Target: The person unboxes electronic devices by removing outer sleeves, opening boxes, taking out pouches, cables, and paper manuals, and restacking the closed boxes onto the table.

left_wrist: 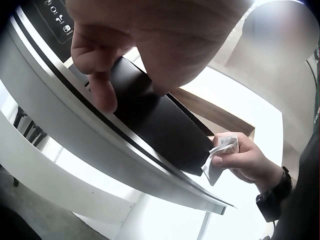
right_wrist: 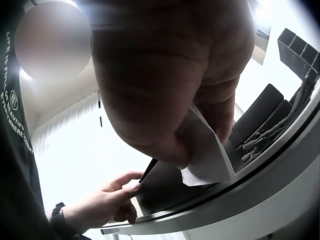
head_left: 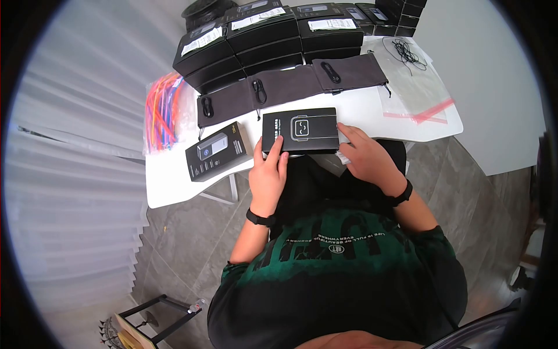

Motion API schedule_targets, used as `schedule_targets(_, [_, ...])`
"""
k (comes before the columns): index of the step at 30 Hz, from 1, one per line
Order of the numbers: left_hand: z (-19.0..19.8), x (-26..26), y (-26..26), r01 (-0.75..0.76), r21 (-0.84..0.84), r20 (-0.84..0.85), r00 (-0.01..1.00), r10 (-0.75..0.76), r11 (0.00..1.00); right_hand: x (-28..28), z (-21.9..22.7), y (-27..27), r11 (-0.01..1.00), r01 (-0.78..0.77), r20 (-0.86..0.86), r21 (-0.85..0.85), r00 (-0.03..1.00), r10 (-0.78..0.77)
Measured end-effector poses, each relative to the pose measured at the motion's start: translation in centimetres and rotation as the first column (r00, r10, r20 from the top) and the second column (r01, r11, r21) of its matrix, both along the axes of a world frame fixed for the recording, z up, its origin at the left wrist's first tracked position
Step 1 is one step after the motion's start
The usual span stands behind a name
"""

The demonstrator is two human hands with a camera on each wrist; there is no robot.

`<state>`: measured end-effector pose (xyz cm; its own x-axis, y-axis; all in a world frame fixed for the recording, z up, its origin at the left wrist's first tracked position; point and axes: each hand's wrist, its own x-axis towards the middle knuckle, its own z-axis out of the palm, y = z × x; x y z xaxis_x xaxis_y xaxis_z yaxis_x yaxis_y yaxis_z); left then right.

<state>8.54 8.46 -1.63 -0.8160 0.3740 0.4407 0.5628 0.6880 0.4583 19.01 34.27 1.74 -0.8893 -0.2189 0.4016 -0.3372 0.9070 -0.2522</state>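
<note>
A flat black box (head_left: 314, 131) with a white smiling-face outline on its top lies at the table's front edge, before the person. My left hand (head_left: 267, 177) holds its left front corner, index and middle fingers lying over the top. In the left wrist view the thumb and a finger are at the dark side of the box (left_wrist: 155, 125). At the box's right end my right hand (head_left: 369, 157) pinches a folded white paper (right_wrist: 207, 155) between thumb and fingers. The paper (left_wrist: 220, 155) overlaps the end of the box in the left wrist view.
A black product box (head_left: 218, 152) lies left on the white table (head_left: 168, 180). Grey pouches (head_left: 288, 87) with coiled black cables stretch behind, before stacked black boxes (head_left: 267, 43). Colourful bagged strips (head_left: 163, 113) lie far left; clear plastic bags (head_left: 412, 96) and black cords (head_left: 407, 52) lie right.
</note>
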Motion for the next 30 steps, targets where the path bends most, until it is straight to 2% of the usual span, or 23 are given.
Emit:
schedule_targets(6, [-0.1, 0.0, 0.1, -0.021, -0.084, -0.078, 0.997, 0.014, 0.996, -0.2, 1.3, 0.8, 0.989, -0.031, 0.018, 0.143, 0.999, 0.029])
schedule_targets(10, [-0.1, -0.2, 0.1, -0.024, -0.095, -0.104, 0.994, 0.014, 0.995, 0.2, 2.7, 1.6, 0.992, -0.075, -0.015, 0.098, 0.997, 0.077])
schedule_targets(12, [-0.1, 0.0, 0.2, -0.032, -0.091, -0.102, 0.995, 0.022, 0.995, 0.5, 2.4, 1.4, 0.984, -0.171, 0.077, -0.054, 0.982, 0.175])
schedule_targets(13, [0.0, 0.2, 0.2, -0.025, -0.082, -0.075, 0.997, 0.019, 0.996, 0.4, 2.0, 1.6, 0.983, -0.175, 0.078, -0.052, 0.981, 0.178])
schedule_targets(15, [0.5, 0.4, 0.1, -0.02, -0.069, -0.05, 0.999, 0.017, 0.997, 0.2, 1.6, 2.2, 0.95, -0.139, 0.148, -0.278, 0.971, 0.185])
schedule_targets(16, [0.8, 0.5, -0.1, 0.0, -0.025, -0.063, 0.998, -0.001, 1.0, 0.3, 1.6, 2.2, 0.951, -0.14, 0.148, -0.276, 0.972, 0.185])
schedule_targets(18, [1.4, 0.8, -0.6, 0.022, 0.026, -0.081, 0.997, -0.02, 0.999, 0.5, 2.3, 2.0, 0.794, 0.037, 0.157, -0.607, 0.985, 0.074])
schedule_targets(19, [1.8, 1.1, -1.2, 0.092, 0.128, -0.1, 0.992, -0.08, 0.987, 0.5, 2.2, 1.9, 0.796, 0.039, 0.156, -0.604, 0.985, 0.07])
schedule_targets(20, [2.3, 1.5, -1.5, 0.161, 0.226, -0.122, 0.983, -0.136, 0.961, 0.4, 1.8, 1.6, 0.513, 0.163, 0.277, -0.843, 0.949, 0.153])
schedule_targets(21, [3.7, 1.8, -1.3, 0.27, 0.32, -0.001, 0.959, -0.284, 0.908, 0.5, 1.6, 1.0, 0.162, 0.32, 0.355, -0.933, 0.893, 0.276])
schedule_targets(22, [4.3, 1.9, -1.0, 0.343, 0.435, 0.132, 0.891, -0.435, 0.833, 0.7, 1.7, 0.2, 0.161, 0.329, 0.363, -0.93, 0.889, 0.28])
schedule_targets(24, [4.6, 2.9, 0.9, 0.294, 0.719, 0.336, 0.646, -0.685, 0.63, 0.3, 2.6, -1.7, -0.04, 0.337, 0.293, -0.94, 0.866, 0.404])
schedule_targets(25, [4.2, 3.1, 1.5, 0.287, 0.708, 0.406, 0.583, -0.704, 0.646, -0.1, 1.7, -2.2, 0.015, 0.308, 0.285, -0.951, 0.857, 0.43])
schedule_targets(26, [3.9, 3.3, 2.0, 0.282, 0.696, 0.471, 0.514, -0.717, 0.66, -0.3, 1.5, -2.8, 0.02, 0.31, 0.287, -0.95, 0.851, 0.44])
schedule_targets(27, [3.8, 3.7, 2.7, 0.263, 0.708, 0.439, 0.563, -0.7, 0.655, -0.6, 1.5, -3.1, 0.04, 0.314, 0.297, -0.949, 0.838, 0.457])
schedule_targets(28, [3.7, 3.8, 2.8, 0.261, 0.71, 0.435, 0.568, -0.699, 0.654, -0.9, 1.5, -3.4, 0.061, 0.316, 0.306, -0.947, 0.827, 0.471])
schedule_targets(29, [3.7, 3.9, 2.9, 0.199, 0.741, 0.441, 0.577, -0.688, 0.642, -0.8, 1.4, -4.0, -0.005, 0.332, 0.298, -0.943, 0.853, 0.429])
schedule_targets(30, [3.8, 3.9, 3.0, 0.137, 0.768, 0.448, 0.582, -0.678, 0.625, -0.9, 1.7, -4.1, -0.003, 0.332, 0.299, -0.943, 0.854, 0.426])
